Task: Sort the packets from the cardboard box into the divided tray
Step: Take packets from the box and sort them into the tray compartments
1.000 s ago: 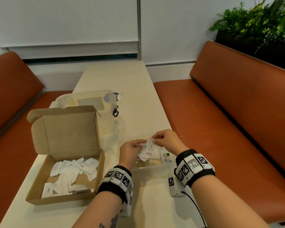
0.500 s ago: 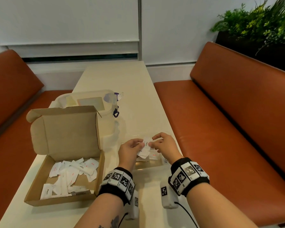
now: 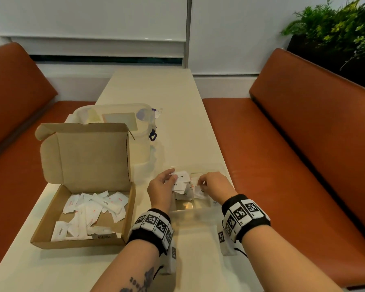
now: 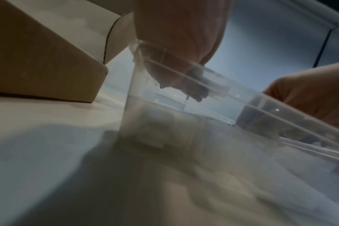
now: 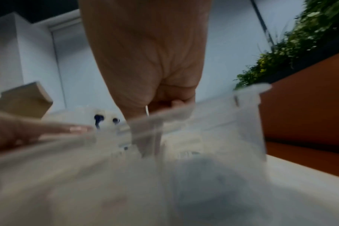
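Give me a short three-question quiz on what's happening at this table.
1. True or false: the cardboard box is closed.
2. Which hand holds a bunch of packets over the clear divided tray? A left hand, B right hand.
3. What stands behind the box?

Key: 1 false, its lid stands open, packets inside. 2 A. 3 a lidded clear plastic container.

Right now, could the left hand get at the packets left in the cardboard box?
Probably yes. The cardboard box sits open beside the left hand, lid upright behind the loose packets, nothing covering them. But that hand holds a fan of packets.
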The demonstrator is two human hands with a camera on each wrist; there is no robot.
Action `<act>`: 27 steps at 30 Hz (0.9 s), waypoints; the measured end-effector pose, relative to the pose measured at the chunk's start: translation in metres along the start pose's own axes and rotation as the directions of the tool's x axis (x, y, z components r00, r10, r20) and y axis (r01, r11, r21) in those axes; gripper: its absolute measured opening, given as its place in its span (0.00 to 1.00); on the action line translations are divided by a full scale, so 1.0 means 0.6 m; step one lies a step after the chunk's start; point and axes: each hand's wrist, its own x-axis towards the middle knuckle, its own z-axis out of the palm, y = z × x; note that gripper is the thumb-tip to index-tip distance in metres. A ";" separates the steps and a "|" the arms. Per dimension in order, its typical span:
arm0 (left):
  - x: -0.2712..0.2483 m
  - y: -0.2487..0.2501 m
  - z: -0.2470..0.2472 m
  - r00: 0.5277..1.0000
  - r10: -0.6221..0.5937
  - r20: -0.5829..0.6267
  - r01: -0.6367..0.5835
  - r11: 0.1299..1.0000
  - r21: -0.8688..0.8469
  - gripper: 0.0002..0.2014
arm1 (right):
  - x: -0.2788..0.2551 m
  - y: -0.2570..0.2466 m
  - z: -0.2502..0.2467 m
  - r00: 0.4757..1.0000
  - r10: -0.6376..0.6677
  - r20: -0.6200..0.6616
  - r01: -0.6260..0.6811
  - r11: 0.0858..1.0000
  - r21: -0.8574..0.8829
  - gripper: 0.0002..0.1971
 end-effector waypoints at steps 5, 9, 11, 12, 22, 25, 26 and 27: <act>0.000 -0.003 0.000 1.000 0.005 0.013 -0.005 1.000 0.014 0.10 | 0.006 0.007 0.020 0.997 -0.078 0.007 0.078 0.993 -0.083 0.11; 0.001 -0.004 0.001 1.000 -0.004 0.020 0.004 1.000 0.015 0.10 | 0.004 0.014 0.030 0.993 -0.099 -0.060 0.093 0.992 -0.086 0.10; 0.002 -0.004 0.001 1.000 -0.010 0.022 0.010 1.000 0.002 0.10 | -0.001 0.017 0.031 0.991 -0.065 -0.118 0.062 0.998 -0.028 0.05; 0.002 -0.005 0.001 1.000 -0.007 0.023 0.007 1.000 0.002 0.10 | -0.004 0.017 0.030 0.991 -0.053 -0.120 0.053 0.999 -0.005 0.04; 0.001 -0.004 0.000 0.999 -0.011 0.052 0.011 1.000 -0.011 0.10 | 0.001 0.010 0.037 0.999 0.009 -0.036 -0.013 0.994 -0.106 0.14; 0.000 -0.004 0.001 0.998 -0.013 0.065 0.014 1.000 -0.027 0.10 | -0.001 0.007 0.037 0.999 0.039 -0.033 -0.041 0.996 -0.073 0.17; 0.000 -0.003 0.001 0.998 -0.013 0.067 0.015 0.999 -0.031 0.10 | -0.001 0.006 0.036 0.998 0.052 -0.034 -0.054 0.998 -0.036 0.14; 0.000 -0.003 0.001 0.998 -0.014 0.069 0.016 0.999 -0.038 0.10 | -0.002 0.005 0.033 0.997 0.062 -0.052 -0.061 0.998 0.017 0.11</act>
